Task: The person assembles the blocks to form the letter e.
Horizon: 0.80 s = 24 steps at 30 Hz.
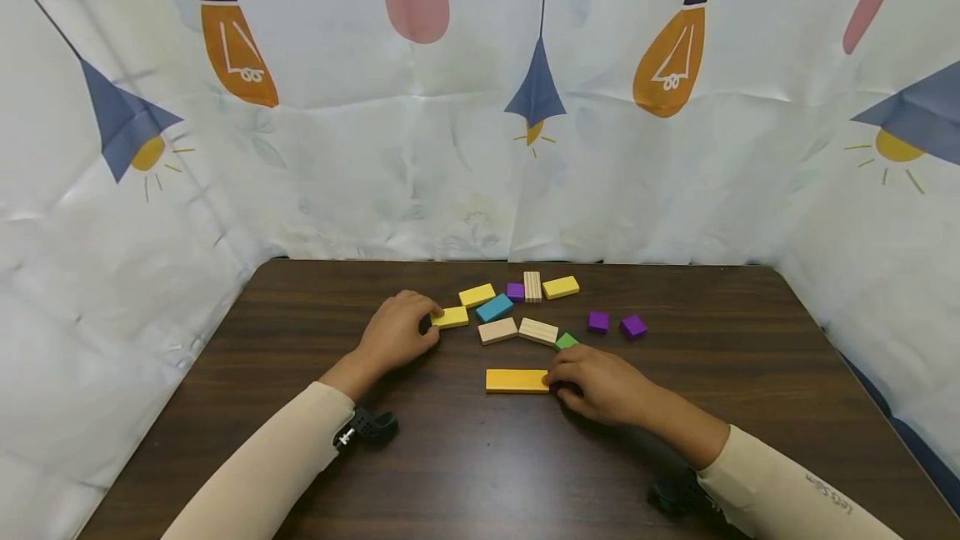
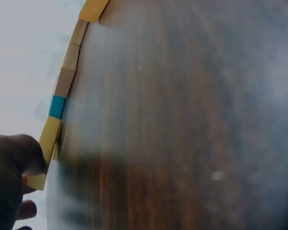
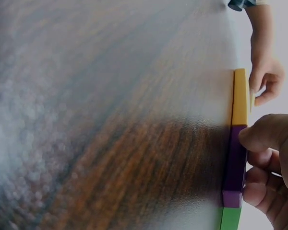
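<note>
My left hand pinches the end of a yellow wooden block at the left of the group; in the left wrist view its thumb lies on that block. At the right, my right hand pinches a purple block between thumb and fingers, hidden under the hand in the head view. The purple block sits end to end with a longer orange-yellow block. Just beyond the right hand, a green block is partly covered. Two plain wood blocks, one tan and one striped, lie between the hands.
Behind lie a blue block, yellow blocks, a small purple block and a striped wood block. Two purple blocks lie farther right. The dark table ends at a patterned curtain.
</note>
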{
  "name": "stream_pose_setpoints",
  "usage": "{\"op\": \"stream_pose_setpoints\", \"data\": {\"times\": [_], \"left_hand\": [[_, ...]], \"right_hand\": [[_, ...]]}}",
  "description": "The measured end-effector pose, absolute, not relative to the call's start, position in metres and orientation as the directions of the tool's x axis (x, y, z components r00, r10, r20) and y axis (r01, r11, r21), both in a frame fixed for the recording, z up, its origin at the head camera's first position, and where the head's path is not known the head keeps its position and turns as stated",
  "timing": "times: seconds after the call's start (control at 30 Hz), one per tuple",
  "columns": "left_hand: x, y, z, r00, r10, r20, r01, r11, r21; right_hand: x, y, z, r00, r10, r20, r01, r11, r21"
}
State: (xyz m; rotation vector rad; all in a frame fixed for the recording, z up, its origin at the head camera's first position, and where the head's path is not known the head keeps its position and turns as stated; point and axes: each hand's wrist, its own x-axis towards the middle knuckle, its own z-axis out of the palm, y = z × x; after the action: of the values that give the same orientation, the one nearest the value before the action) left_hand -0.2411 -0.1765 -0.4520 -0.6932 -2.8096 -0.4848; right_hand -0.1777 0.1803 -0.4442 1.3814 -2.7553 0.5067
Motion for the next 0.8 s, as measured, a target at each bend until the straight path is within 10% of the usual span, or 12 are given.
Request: {"op": "stream_pose_setpoints", "data": {"times": [0.8], "left_hand": [[-0.213, -0.166, -0.450, -0.809, 0.459, 0.367, 0.571, 0.763, 0.304]], "right_hand": [[-0.176, 0.181, -0.444, -0.613, -0.777, 0.141, -0.777, 0.560, -0.288]]}}
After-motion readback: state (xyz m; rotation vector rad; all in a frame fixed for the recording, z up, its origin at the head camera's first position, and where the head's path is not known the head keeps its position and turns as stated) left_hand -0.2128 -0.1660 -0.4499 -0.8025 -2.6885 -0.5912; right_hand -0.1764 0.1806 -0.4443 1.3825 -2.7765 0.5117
